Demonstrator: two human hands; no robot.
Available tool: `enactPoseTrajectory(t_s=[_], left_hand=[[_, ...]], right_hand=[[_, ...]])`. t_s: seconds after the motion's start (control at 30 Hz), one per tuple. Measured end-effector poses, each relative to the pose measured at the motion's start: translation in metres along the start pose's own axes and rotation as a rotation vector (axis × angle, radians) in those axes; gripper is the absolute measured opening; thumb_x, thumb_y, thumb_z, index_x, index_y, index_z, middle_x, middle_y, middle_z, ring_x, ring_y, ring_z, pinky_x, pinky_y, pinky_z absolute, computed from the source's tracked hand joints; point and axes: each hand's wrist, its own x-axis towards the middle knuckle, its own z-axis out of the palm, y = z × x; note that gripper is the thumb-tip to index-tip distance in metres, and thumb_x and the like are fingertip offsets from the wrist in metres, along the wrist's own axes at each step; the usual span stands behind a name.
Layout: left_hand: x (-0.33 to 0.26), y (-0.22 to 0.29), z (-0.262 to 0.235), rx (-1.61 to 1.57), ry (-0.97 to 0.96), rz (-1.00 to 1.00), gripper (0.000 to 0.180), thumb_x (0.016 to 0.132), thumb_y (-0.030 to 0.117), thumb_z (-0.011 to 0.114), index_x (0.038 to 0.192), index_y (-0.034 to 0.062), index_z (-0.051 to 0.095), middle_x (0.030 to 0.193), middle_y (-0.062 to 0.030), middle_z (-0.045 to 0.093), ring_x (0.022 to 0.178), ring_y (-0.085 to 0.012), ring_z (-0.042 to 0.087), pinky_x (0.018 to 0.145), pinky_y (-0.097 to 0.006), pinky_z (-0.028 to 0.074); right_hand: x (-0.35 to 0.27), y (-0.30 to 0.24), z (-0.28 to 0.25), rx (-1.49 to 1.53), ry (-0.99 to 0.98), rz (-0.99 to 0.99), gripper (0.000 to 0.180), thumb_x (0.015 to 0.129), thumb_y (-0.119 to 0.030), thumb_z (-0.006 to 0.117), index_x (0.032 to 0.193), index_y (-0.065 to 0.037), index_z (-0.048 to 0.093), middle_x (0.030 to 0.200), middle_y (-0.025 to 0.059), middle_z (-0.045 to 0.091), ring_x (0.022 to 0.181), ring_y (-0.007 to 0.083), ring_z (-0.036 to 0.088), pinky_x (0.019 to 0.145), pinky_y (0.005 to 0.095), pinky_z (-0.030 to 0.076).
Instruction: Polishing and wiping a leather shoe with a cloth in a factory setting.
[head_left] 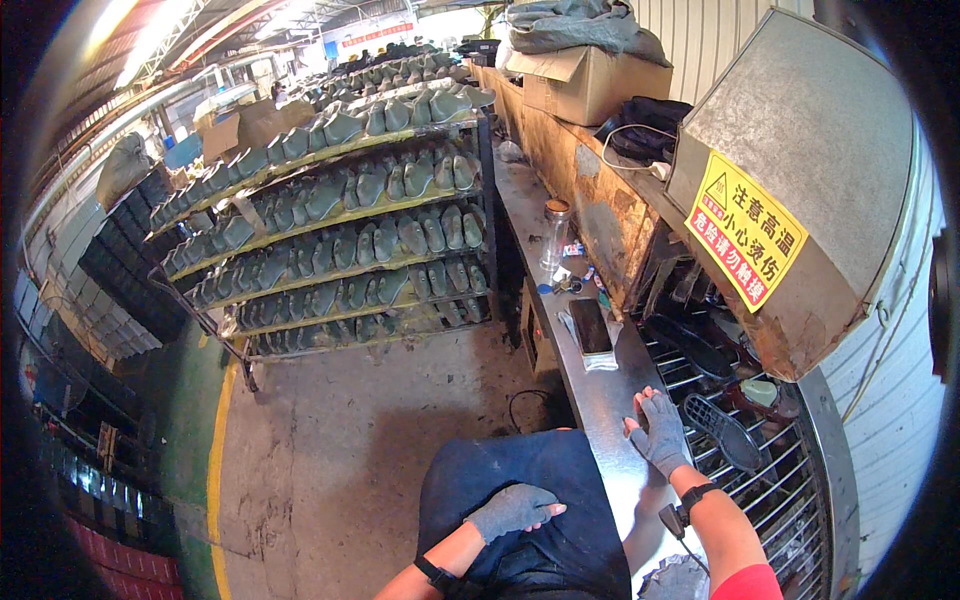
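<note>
My left hand [512,512], in a grey fingerless glove, rests on the dark blue cloth [480,458] over my lap. Its fingers are loosely curled together, and nothing shows in them. My right hand [660,437], gloved the same way, lies on the edge of the metal bench [612,440] with its fingers stretched apart and holding nothing. Beside it, a dark shoe sole [722,430] lies on a rack of metal rods [765,500]. Farther up the bench a smartphone [591,326] lies on a white cloth or paper.
A hood [800,130] with a yellow warning label [745,230] overhangs the rods, where more dark shoe parts [690,345] lie. A clear bottle [554,235] stands farther along the bench. At the left, a tiered rack [345,270] carries rows of grey shoe-shaped pieces.
</note>
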Motion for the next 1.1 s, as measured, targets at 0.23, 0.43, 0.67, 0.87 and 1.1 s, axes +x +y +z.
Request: enactPoseTrajectory(t_s=[0.23, 0.43, 0.67, 0.87, 1.1], left_hand=[[-0.0006, 0.0015, -0.0003, 0.010, -0.002, -0.011, 0.051, 0.107, 0.051, 0.058, 0.087, 0.0069, 0.073, 0.072, -0.0024, 0.067, 0.065, -0.0140, 0.066, 0.064, -0.032, 0.058], [-0.0013, 0.0021, -0.0022, 0.023, -0.010, 0.004, 0.051, 0.107, 0.051, 0.058, 0.089, 0.0062, 0.074, 0.073, -0.0030, 0.068, 0.065, -0.0144, 0.067, 0.064, -0.032, 0.058], [0.0003, 0.0002, -0.0009, 0.033, -0.006, -0.008, 0.051, 0.107, 0.050, 0.058, 0.090, 0.0054, 0.074, 0.073, -0.0039, 0.069, 0.065, -0.0149, 0.067, 0.064, -0.032, 0.058], [-0.0023, 0.0040, -0.0018, 0.010, 0.004, 0.032, 0.051, 0.108, 0.050, 0.058, 0.091, 0.0050, 0.075, 0.073, -0.0044, 0.069, 0.066, -0.0152, 0.067, 0.065, -0.033, 0.058], [-0.0011, 0.0016, -0.0024, 0.043, -0.008, 0.009, 0.051, 0.108, 0.050, 0.058, 0.090, 0.0052, 0.074, 0.073, -0.0043, 0.069, 0.067, -0.0159, 0.068, 0.067, -0.034, 0.058]], right_hand=[[-0.0001, 0.0013, 0.0032, -0.001, 0.012, 0.000, 0.065, 0.092, -0.043, 0.073, 0.142, -0.004, 0.061, 0.152, 0.0236, 0.056, 0.144, 0.0432, 0.049, 0.121, 0.0512, 0.036], [0.0005, 0.0005, 0.0023, 0.004, 0.029, -0.022, 0.063, 0.091, -0.040, 0.075, 0.141, -0.003, 0.062, 0.150, 0.0240, 0.057, 0.143, 0.0436, 0.049, 0.121, 0.0508, 0.037], [-0.0003, 0.0008, 0.0024, 0.012, 0.038, -0.021, 0.064, 0.091, -0.041, 0.074, 0.140, -0.002, 0.062, 0.149, 0.0242, 0.057, 0.142, 0.0437, 0.050, 0.121, 0.0511, 0.037], [-0.0004, 0.0019, 0.0013, 0.009, 0.006, 0.003, 0.064, 0.092, -0.043, 0.071, 0.140, -0.002, 0.062, 0.151, 0.0238, 0.055, 0.144, 0.0429, 0.048, 0.122, 0.0511, 0.035], [0.0010, 0.0000, -0.0005, 0.015, -0.009, -0.005, 0.065, 0.092, -0.043, 0.070, 0.141, -0.001, 0.061, 0.153, 0.0238, 0.055, 0.145, 0.0425, 0.047, 0.122, 0.0505, 0.035]])
